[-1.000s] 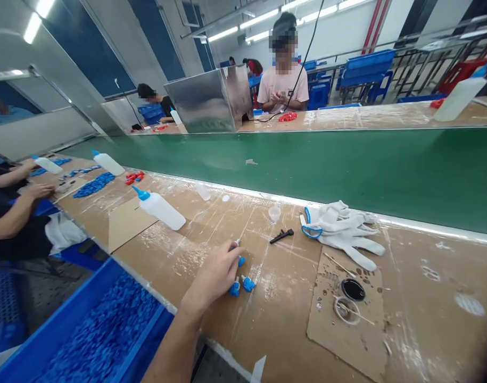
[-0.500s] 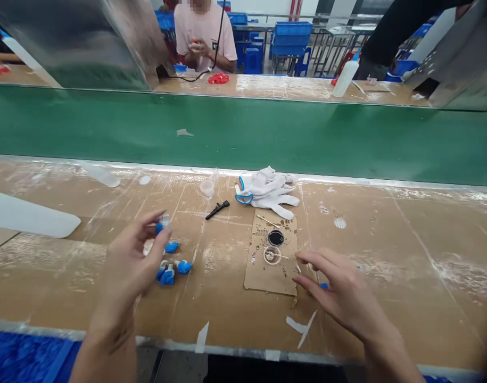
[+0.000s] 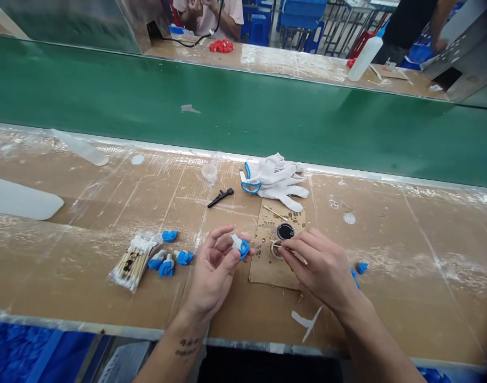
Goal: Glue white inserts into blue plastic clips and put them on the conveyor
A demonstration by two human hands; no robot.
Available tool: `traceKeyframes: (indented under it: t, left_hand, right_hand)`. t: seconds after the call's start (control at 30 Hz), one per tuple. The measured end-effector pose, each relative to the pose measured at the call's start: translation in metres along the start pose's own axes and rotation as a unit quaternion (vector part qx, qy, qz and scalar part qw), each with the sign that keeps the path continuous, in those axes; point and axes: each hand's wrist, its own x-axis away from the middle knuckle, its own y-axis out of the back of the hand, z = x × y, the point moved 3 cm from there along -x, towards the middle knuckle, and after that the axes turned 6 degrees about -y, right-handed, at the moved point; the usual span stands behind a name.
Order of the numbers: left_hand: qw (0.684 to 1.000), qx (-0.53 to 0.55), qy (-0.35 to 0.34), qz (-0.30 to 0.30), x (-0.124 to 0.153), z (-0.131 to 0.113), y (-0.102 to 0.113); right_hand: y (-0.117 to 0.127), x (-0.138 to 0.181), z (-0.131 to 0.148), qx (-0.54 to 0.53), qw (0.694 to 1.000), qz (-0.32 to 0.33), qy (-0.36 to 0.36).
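Observation:
My left hand (image 3: 209, 274) is closed on a small blue and white plastic part (image 3: 242, 248), pinched between thumb and fingers above the table. My right hand (image 3: 321, 263) is closed in a pinch over a small clear cup (image 3: 274, 252), its fingertips on a thin cotton swab (image 3: 278, 245) that is mostly hidden. Just behind stands a round cup of black liquid (image 3: 285, 232). Both cups sit on a stained piece of cardboard (image 3: 263, 274). Another cotton swab (image 3: 275, 213) lies on the cardboard's far end.
A bag of cotton swabs (image 3: 133, 260) lies left, beside several blue parts (image 3: 166, 266). More blue pieces (image 3: 362, 267) are at right. Behind are white gloves (image 3: 277, 181), a black tool (image 3: 220, 198) and a clear cup (image 3: 209, 173). A green belt (image 3: 243, 117) runs beyond; people stand across it.
My left hand has moved right with the blue and white part, uncovering the swab bag. My right hand has moved left to the clear cup and taken hold of the swab there.

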Motion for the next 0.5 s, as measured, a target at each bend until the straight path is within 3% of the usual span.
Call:
traceKeyframes:
  t: [0.33,0.5]
  left_hand:
    - [0.998,-0.043,-0.032,0.021,0.0015,0.0016,-0.0022]
    - [0.988,-0.122,-0.091,0.029,0.0040,-0.0005,-0.0019]
  right_hand:
    - [0.0022,0.0032,-0.0050,-0.034,0.999,0.001,-0.018]
    - [0.0021,0.0016,-0.0085,-0.076,0.997,-0.005,-0.018]
